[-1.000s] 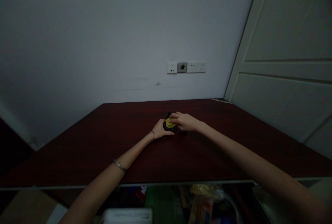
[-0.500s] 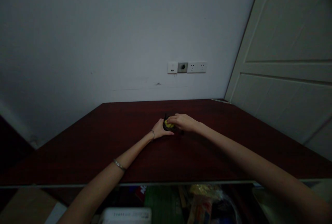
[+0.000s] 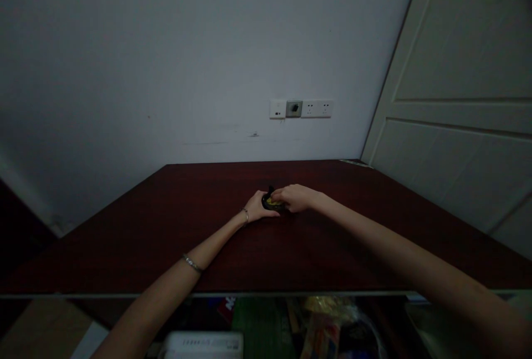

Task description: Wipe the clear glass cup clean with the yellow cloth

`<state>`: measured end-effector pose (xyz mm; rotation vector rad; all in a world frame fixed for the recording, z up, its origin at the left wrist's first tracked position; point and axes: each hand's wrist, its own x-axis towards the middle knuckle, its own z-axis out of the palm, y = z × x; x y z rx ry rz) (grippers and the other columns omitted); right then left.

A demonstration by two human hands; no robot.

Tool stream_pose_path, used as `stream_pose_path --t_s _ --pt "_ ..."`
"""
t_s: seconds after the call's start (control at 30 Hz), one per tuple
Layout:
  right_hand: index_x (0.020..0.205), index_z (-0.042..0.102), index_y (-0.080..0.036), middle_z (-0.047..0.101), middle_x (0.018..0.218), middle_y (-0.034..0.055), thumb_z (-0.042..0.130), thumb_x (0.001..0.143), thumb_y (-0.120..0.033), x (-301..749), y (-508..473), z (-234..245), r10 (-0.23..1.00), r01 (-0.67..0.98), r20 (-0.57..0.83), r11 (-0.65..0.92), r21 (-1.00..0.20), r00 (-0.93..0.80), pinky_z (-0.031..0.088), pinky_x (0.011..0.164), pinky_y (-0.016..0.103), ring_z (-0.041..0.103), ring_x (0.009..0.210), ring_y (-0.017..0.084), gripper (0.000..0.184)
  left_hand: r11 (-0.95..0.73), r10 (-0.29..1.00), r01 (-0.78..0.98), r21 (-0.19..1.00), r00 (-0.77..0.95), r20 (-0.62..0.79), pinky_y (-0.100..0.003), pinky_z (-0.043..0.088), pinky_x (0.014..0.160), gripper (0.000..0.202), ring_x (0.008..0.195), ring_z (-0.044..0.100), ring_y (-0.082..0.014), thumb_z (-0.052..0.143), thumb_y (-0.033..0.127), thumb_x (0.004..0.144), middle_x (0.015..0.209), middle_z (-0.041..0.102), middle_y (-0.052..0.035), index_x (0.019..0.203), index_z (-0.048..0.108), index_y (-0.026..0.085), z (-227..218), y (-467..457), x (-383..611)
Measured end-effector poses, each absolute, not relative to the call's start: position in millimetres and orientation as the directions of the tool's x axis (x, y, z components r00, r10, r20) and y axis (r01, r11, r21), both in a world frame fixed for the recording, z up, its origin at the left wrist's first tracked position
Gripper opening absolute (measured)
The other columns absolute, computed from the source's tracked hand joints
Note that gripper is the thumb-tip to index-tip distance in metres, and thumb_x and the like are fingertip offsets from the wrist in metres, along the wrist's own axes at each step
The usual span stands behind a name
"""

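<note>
Nearest, bottom edge: we've got a white, round-cornered box [image 3: 202,345] beside a flat green panel [image 3: 261,326], below the lip of a dark red-brown wooden tabletop [image 3: 291,259]. Just below frame centre, on the tabletop: small round black object with a yellow middle [image 3: 271,203]. Our left hand [image 3: 256,208] grips its left side, thumb on the near edge. Our right hand [image 3: 296,198] has its fingers bent over the yellow middle; dim and small, so we can't tell pinch from press. Step in hand, our read: left steadies, right works the middle. Next move calls for a firm left hold and fine right fingertip control. Far: white socket plates [image 3: 310,108] on the pale wall [image 3: 166,71].
</note>
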<state>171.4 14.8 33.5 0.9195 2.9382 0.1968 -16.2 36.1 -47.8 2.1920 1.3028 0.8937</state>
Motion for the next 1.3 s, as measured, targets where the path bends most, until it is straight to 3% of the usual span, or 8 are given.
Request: stream_pose_path --t_s 0.17,0.27,0.57,0.83,0.97,1.1,1.2,1.3 --pt "0.113 0.055 -0.023 0.057 0.119 0.0049 0.049 0.07 -0.006 172.0 14.8 39.0 0.472 0.472 0.022 0.881 -0.018 -0.881 0.042 0.081 0.027 0.056 0.104 0.019 0.046 -0.46 0.887 0.616 0.64 0.349 0.303 -0.037 0.044 0.079 0.077 0.089 0.054 -0.0264 0.076 0.053 0.041 0.097 0.055 -0.0089 0.104 0.057 0.013 -46.2 35.0 -15.4" --pt "0.114 0.055 -0.023 0.057 0.119 0.0049 0.048 0.071 -0.005 171.3 16.2 39.0 0.466 0.465 0.023 0.884 -0.046 -0.884 0.04 0.085 0.026 0.054 0.107 0.018 0.047 -0.468 0.883 0.619 0.63 0.359 0.303 -0.037 0.045 0.077 0.076 0.088 0.055 -0.026 0.076 0.054 0.043 0.096 0.056 -0.0093 0.104 0.056 0.012 -45.3 34.3 -14.7" --pt "0.118 0.052 -0.031 0.062 0.112 0.0051 0.055 0.07 -0.013 166.3 22.7 36.9 0.579 0.549 -0.11 0.808 0.215 -0.808 0.044 0.071 0.029 0.06 0.097 0.023 0.051 -0.47 0.883 0.645 0.603 0.352 0.312 -0.036 0.044 0.079 0.079 0.09 0.055 -0.0257 0.075 0.055 0.043 0.098 0.056 -0.0088 0.106 0.056 0.012 -48.4 37.2 -15.3" --pt "0.103 0.063 -0.027 0.066 0.097 0.0097 0.054 0.069 -0.028 150.1 18.2 44.8 0.703 0.672 -0.17 0.71 0.21 -0.69 0.046 0.064 0.032 0.064 0.085 0.027 0.035 -0.5 0.866 0.66 0.56 0.379 0.327 -0.033 0.044 0.078 0.069 0.088 0.056 -0.0256 0.072 0.057 0.044 0.093 0.058 -0.0069 0.097 0.062 0.014 -41.4 34.9 -16.5" --pt "0.098 0.067 -0.02 0.067 0.095 0.0151 0.053 0.065 -0.03 138.9 20.0 46.9 0.759 0.748 -0.178 0.649 0.139 -0.626 0.047 0.061 0.033 0.064 0.083 0.03 0.037 -0.477 0.879 0.68 0.557 0.357 0.317 -0.034 0.045 0.076 0.075 0.086 0.057 -0.0257 0.072 0.058 0.042 0.095 0.058 -0.0088 0.101 0.06 0.013 -42.8 36.2 -16.9" --pt "0.084 0.07 -0.008 0.068 0.082 0.0198 0.051 0.062 -0.027 130.5 23.7 48.9 0.78 0.789 -0.182 0.614 0.03 -0.599 0.045 0.054 0.03 0.064 0.069 0.027 0.034 -0.483 0.875 0.656 0.58 0.37 0.311 -0.033 0.045 0.074 0.067 0.083 0.057 -0.025 0.073 0.055 0.044 0.089 0.061 -0.0065 0.096 0.062 0.014 -41.6 34.2 -16.2" --pt "0.078 0.069 -0.006 0.067 0.073 0.0159 0.048 0.065 -0.026 133.0 25.9 49.9 0.761 0.774 -0.174 0.632 -0.017 -0.625 0.041 0.048 0.025 0.062 0.06 0.021 0.032 -0.483 0.876 0.656 0.58 0.366 0.315 -0.033 0.045 0.074 0.069 0.085 0.057 -0.0251 0.073 0.054 0.044 0.091 0.06 -0.0061 0.1 0.061 0.015 -40.5 32.7 -16.3" --pt "0.079 0.069 -0.009 0.064 0.065 0.0071 0.047 0.067 -0.028 147.1 27.4 47.5 0.732 0.743 -0.151 0.623 -0.243 -0.664 0.037 0.045 0.02 0.055 0.053 0.013 0.031 -0.469 0.883 0.683 0.561 0.354 0.307 -0.036 0.045 0.077 0.079 0.089 0.057 -0.0266 0.073 0.056 0.043 0.098 0.059 -0.0086 0.108 0.058 0.014 -41.5 33.2 -17.3"
